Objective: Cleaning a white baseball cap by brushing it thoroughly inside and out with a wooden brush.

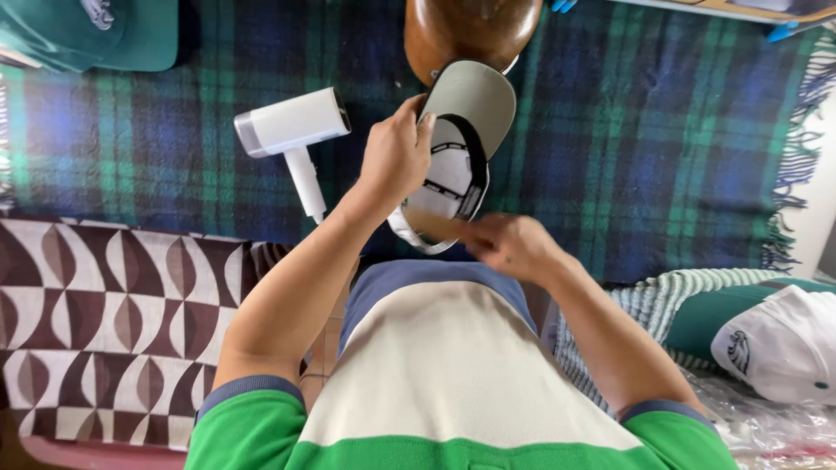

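- Above the plaid blanket (653,130), at frame centre, a white cap (455,157) is held upside down, its inside and sweatband turned toward the camera, its grey-undersided brim pointing away from the person.
- Left hand (396,157): fingers are closed around the left edge of the cap near the brim seam; a firm grasp is seen.
- Right hand (505,244): blurred; it is placed at the rear lower rim of the cap, fingers partly curled and in contact with the edge. Whether the rim is pinched or only touched cannot be told.
- Just beyond the brim, a rounded brown wooden form (470,30) is seen on the blanket; the brim tip overlaps it in view.
- A white handheld steamer (292,130) is laid on its side on the blanket, left of the left hand, well apart from the cap.
- A dark green cap (87,35) is noted at the far upper left corner.
- A brown-and-white patterned cloth (96,322) is spread at lower left.
- At lower right, a second white cap (784,344) is rested on a green cap (701,318), beside a striped cloth (644,300) and clear plastic wrap (766,426).
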